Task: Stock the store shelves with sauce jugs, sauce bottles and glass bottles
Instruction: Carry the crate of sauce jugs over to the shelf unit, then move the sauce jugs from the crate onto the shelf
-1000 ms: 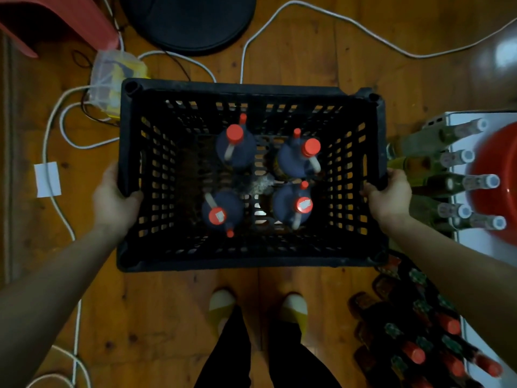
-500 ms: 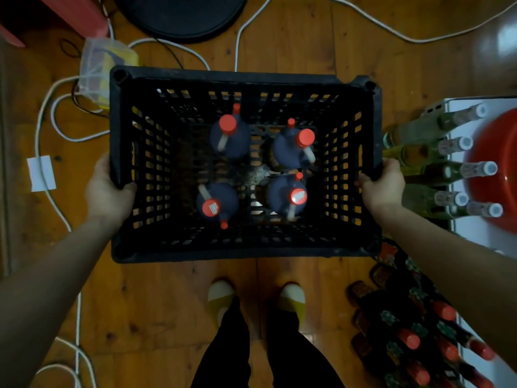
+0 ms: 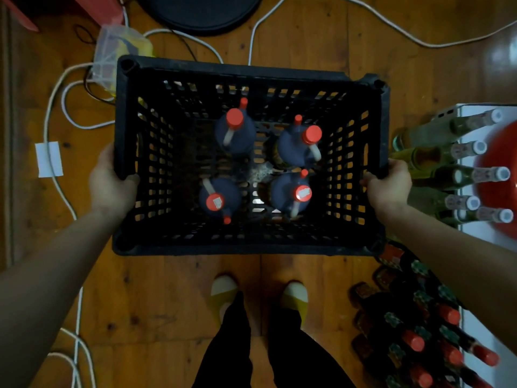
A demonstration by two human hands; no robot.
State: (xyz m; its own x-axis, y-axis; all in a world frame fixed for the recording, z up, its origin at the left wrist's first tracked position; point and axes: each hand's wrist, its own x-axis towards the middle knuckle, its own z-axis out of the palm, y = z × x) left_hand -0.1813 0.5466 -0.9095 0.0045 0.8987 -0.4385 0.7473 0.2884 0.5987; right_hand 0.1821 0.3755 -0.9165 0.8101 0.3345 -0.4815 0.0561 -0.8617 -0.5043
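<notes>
left hand, right hand, fingers clenched, arms outstretched

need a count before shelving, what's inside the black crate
Four dark sauce jugs with red caps stand upright inside the black crate, two by two. Through the gaps between them the crate's open bottom shows. Their labels and fill levels are hidden from above.

You are gripping the black slatted plastic crate by its left and right rims. Four dark red-capped sauce jugs are standing inside it, two behind two. Green glass bottles are standing to its right.
</notes>
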